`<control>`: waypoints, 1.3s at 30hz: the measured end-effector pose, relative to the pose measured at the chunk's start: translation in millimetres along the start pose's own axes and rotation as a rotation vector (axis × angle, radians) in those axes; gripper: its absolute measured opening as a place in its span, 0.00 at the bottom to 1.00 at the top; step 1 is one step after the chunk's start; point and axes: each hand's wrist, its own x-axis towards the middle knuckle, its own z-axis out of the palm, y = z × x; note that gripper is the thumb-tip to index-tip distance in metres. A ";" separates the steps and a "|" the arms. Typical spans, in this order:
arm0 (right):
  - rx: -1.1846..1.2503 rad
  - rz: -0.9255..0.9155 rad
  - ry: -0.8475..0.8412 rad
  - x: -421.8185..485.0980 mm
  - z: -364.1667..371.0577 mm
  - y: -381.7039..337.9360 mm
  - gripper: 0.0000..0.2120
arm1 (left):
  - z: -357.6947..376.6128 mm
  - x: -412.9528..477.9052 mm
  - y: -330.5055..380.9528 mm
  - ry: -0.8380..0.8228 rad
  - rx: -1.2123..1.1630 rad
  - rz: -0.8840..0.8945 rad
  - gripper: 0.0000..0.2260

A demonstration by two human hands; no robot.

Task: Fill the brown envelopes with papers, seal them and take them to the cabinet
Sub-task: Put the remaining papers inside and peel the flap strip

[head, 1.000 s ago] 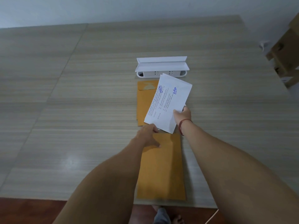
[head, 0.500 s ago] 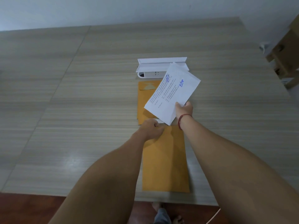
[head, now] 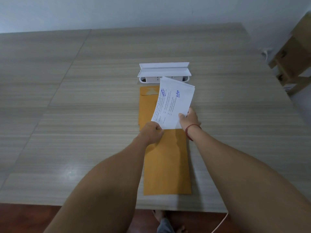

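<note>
The left forearm (head: 109, 174) and right forearm (head: 235, 162) are recorded uncovered. A thin red cord bracelet (head: 186, 132) is worn at the wrist of the right hand (head: 189, 119). A grey trouser leg (head: 164, 226) and bare toes (head: 182, 230) are noted at the lower edge.

Reads as an office or meeting room. Large table (head: 84, 115) in wood-grain laminate, built from joined panels, seams visible. White flip-lid socket box (head: 164, 73) set into its middle, conference-table style. Paperwork in play: printed papers (head: 175, 105) with blue stamps, one brown envelope (head: 166, 165) lying near the front edge, a second envelope (head: 147, 106) beyond it, just in front of the socket box. Plain pale wall (head: 117, 12) behind the table. Stacked cardboard boxes (head: 294, 56) at far right. Reddish-brown floor (head: 25, 216) below the table edge, thin cable (head: 222, 221) trailing over it.
</note>
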 end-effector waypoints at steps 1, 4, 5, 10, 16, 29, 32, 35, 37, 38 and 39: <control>-0.068 -0.026 0.014 -0.2 -1.6 0.5 0.10 | 0.7 0.8 -0.6 0.002 0.023 0.013 0.09; -0.217 -0.085 0.013 1.6 -2.8 0.1 0.11 | 2.4 2.7 -0.7 0.008 0.092 0.030 0.07; -0.258 -0.097 0.003 2.1 -3.4 -0.2 0.12 | 3.0 3.5 -0.5 0.016 0.129 0.047 0.06; -0.380 -0.157 -0.056 -4.6 -3.8 -3.3 0.14 | 1.8 2.8 7.1 0.109 0.253 0.139 0.08; -0.235 -0.097 -0.148 -17.4 -3.7 11.4 0.13 | 2.4 3.7 4.9 0.142 0.153 0.159 0.07; -0.162 -0.111 -0.188 -6.9 -6.0 9.8 0.09 | 2.9 1.0 17.5 0.195 0.142 0.261 0.07; 0.049 -0.119 -0.138 -0.6 -10.5 -8.6 0.10 | 3.1 1.4 17.2 0.191 0.143 0.270 0.07; 0.027 -0.155 -0.111 2.0 -14.6 -19.7 0.11 | 3.4 0.0 19.3 0.220 0.124 0.258 0.07; -0.106 -0.170 -0.139 0.9 -11.9 -11.9 0.10 | 3.7 -1.1 20.1 0.243 0.114 0.245 0.07; -0.188 -0.170 -0.166 -1.5 -10.3 -6.1 0.09 | 3.6 -1.8 19.7 0.248 0.116 0.238 0.07; -0.247 -0.164 -0.188 -2.8 -8.4 0.1 0.08 | 3.4 -2.2 19.0 0.248 0.121 0.237 0.07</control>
